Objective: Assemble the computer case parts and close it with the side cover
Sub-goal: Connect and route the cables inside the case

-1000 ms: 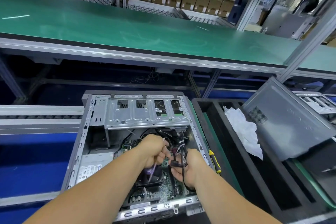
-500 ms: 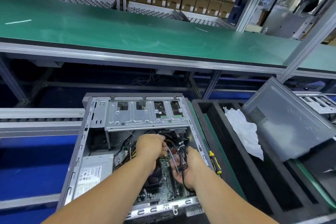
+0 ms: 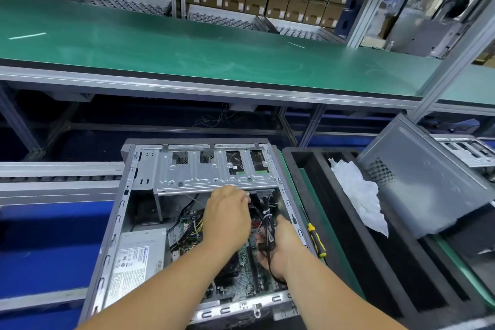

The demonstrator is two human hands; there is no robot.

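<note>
The open case [image 3: 139, 222] lies on its side just before us, and the cover [image 3: 417, 182] leans in the black tray [image 3: 348, 262] to its right; it is a stiff, thin metal sheet, probably light, so we judge it best to take it by its two long edges. Inside the case our right hand [image 3: 284, 246] holds the soft cables [image 3: 267, 225] with curled fingers, while our left hand [image 3: 227, 220] reaches under the drive cage [image 3: 214, 171], its fingers hidden, so we cannot tell their state. The case rim looks sharp and the space between cage and board is narrow; open room is only above.
</note>
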